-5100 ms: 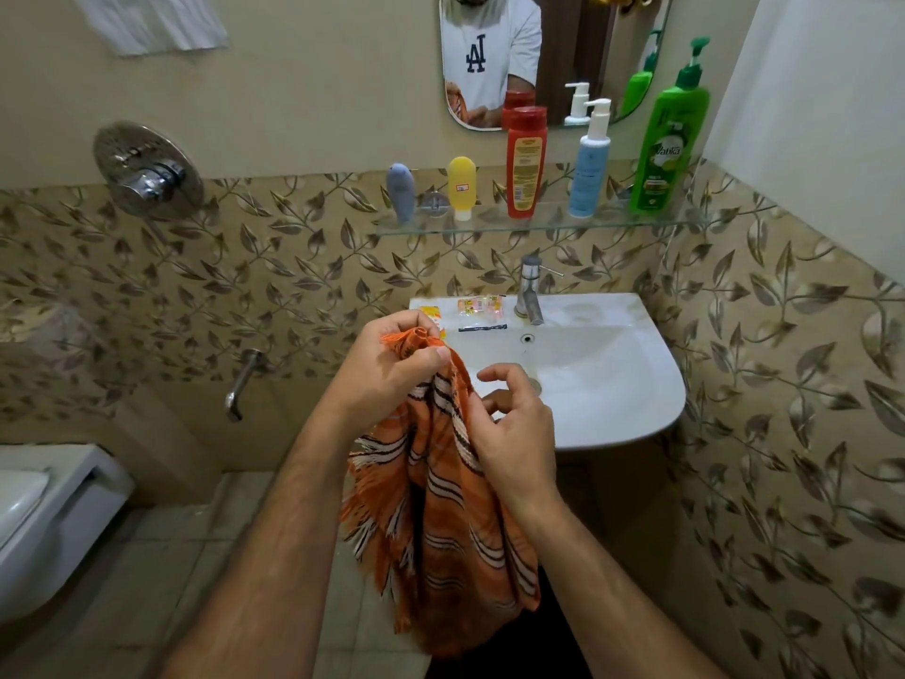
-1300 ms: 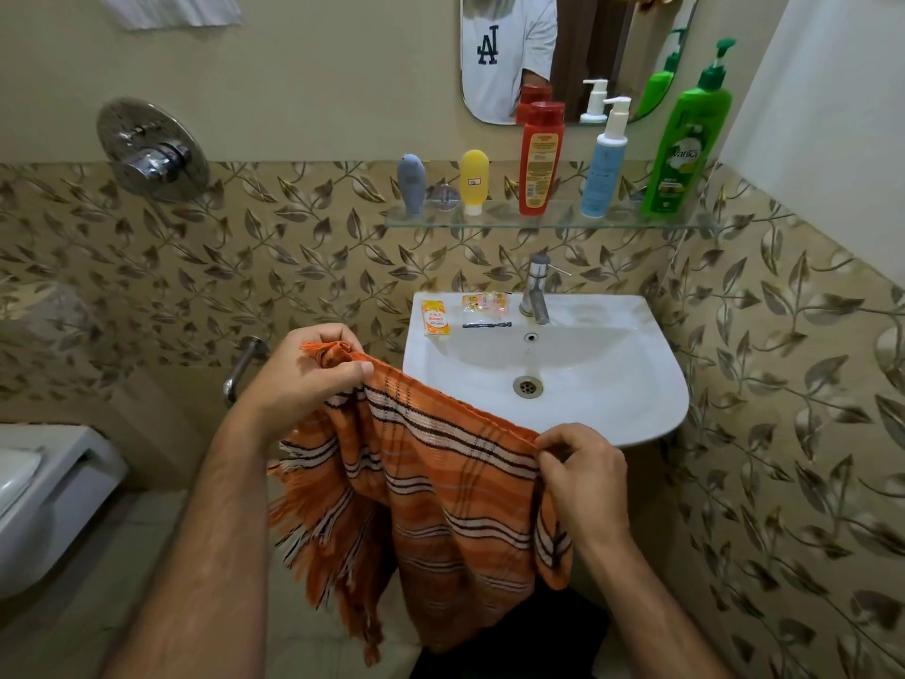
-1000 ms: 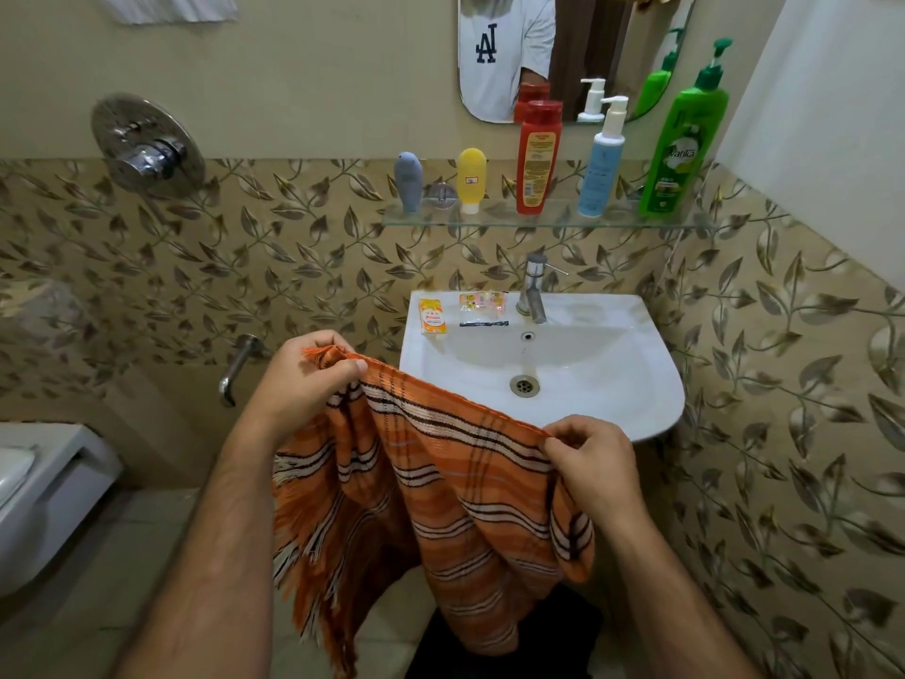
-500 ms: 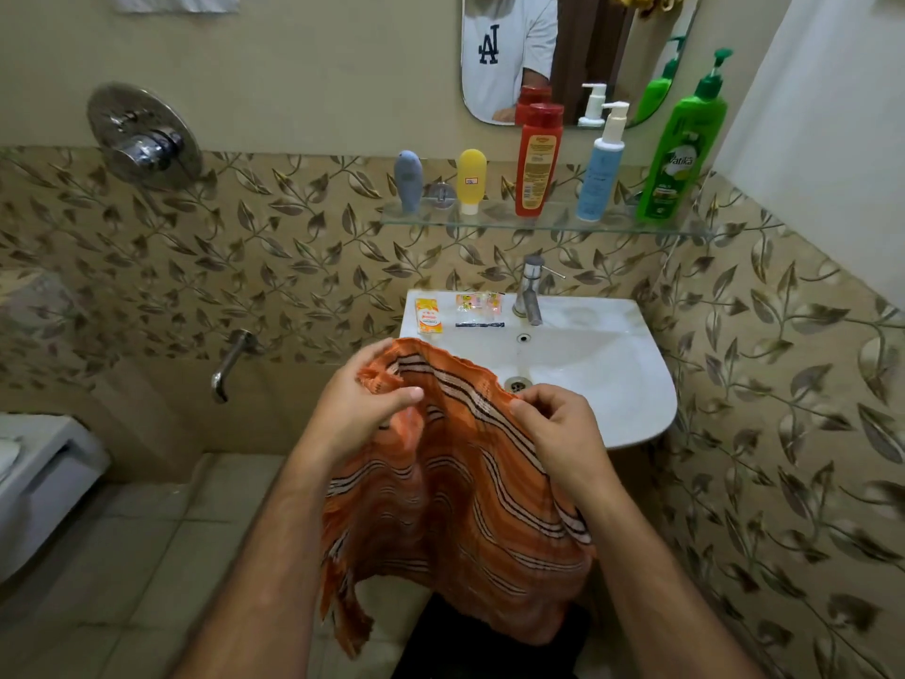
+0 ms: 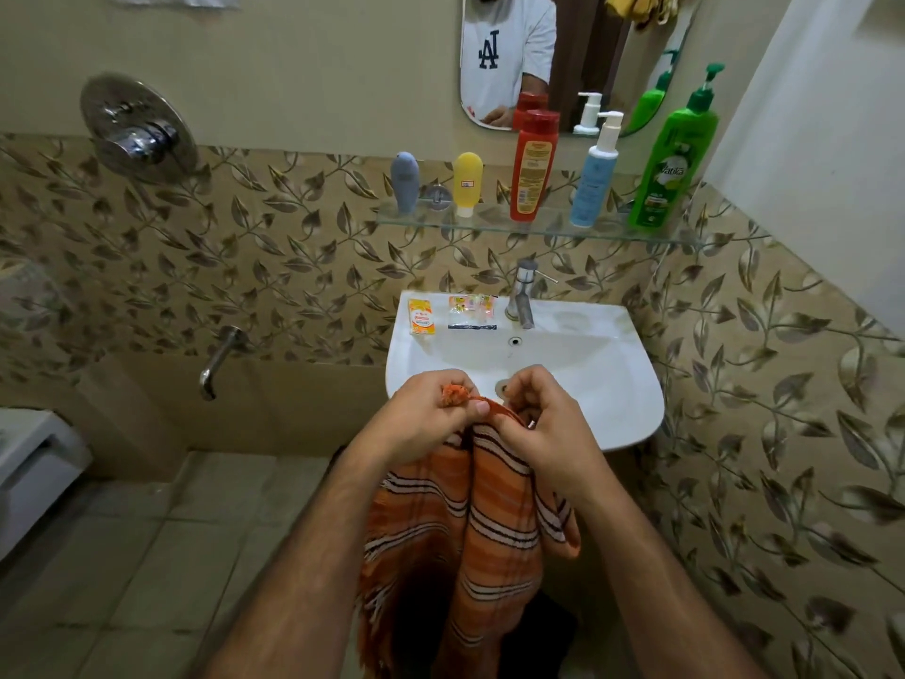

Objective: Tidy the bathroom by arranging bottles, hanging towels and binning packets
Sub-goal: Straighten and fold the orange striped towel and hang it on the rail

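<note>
Dim, warm yellowish light, soft, seemingly from overhead. Small glare on chrome shower valve (image 5: pixel 138 134) and white sink (image 5: pixel 607 355) rim. Deep shadow under hanging towel (image 5: pixel 470 541). Wide-angle bending at edges; corners soft, centre reasonably sharp.

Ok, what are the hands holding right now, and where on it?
Both hands grip the orange striped towel at its top edge: the left hand pinches a fringed corner, the right hand the edge beside it.
</note>
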Demonstrator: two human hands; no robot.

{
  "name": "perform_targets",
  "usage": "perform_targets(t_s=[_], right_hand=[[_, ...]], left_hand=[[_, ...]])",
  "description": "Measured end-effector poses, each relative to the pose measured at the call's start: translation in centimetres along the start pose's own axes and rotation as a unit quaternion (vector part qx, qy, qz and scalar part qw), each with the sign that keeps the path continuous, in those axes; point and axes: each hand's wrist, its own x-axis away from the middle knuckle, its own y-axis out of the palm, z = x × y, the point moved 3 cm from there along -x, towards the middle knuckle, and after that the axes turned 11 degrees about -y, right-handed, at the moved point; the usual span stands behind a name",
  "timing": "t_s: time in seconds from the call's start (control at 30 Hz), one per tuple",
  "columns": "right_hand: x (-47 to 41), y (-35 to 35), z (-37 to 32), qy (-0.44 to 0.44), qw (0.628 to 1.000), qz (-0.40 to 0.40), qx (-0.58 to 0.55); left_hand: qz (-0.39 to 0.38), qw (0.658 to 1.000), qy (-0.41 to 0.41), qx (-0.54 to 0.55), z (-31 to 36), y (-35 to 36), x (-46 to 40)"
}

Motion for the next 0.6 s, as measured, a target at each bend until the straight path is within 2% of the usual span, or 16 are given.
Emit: perform_targets(t_s=[0.17, 0.33, 0.47, 0.6], right_hand=[[1.8, -0.4, 0.6, -0.012, 0.999, -0.028, -0.042], [2.1, -0.2, 0.2, -0.052, 0.996, 0.0, -0.07], [1.6, 0.1, 0.0, -0.075, 0.997, 0.009, -0.004], [1.1, 0.3, -0.3, -0.076, 0.992, 0.073, 0.067]], left_hand=[[0.033, 0.993, 0.01, 0.111, -0.4, -0.4, 0.3], [0.044, 0.985, 0.008, 0.169, -0.2, 0.1, 0.4], [0.071, 0.983, -0.008, 0.172, 0.0, 0.2, 0.3], [0.06, 0.976, 0.004, 0.211, 0.9, 0.3, 0.5]])
